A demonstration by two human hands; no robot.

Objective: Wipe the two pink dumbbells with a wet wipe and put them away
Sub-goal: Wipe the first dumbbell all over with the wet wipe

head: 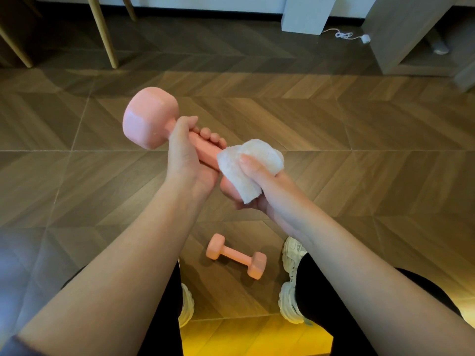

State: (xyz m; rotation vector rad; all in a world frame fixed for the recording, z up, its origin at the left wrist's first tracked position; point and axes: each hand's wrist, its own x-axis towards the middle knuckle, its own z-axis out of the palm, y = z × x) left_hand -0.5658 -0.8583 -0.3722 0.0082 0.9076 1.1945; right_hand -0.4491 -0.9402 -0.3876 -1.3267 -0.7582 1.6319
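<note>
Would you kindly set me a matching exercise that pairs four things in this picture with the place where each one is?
Things:
1. held dumbbell
2. second dumbbell
3. wet wipe
4. white cable

Places:
A. on the floor between the shoes
B. gripped at the handle by the left hand
C. on the floor by the far white box
D. in the right hand, pressed over a dumbbell end

Pairs: 1-B, 2-A, 3-D, 4-C

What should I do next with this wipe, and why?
Probably twist the wipe round the near head. Your right hand has it wrapped there, and your left hand grips the handle, steadying it. The far head is bare, and the other dumbbell lies on the floor, so both likely come later.
</note>
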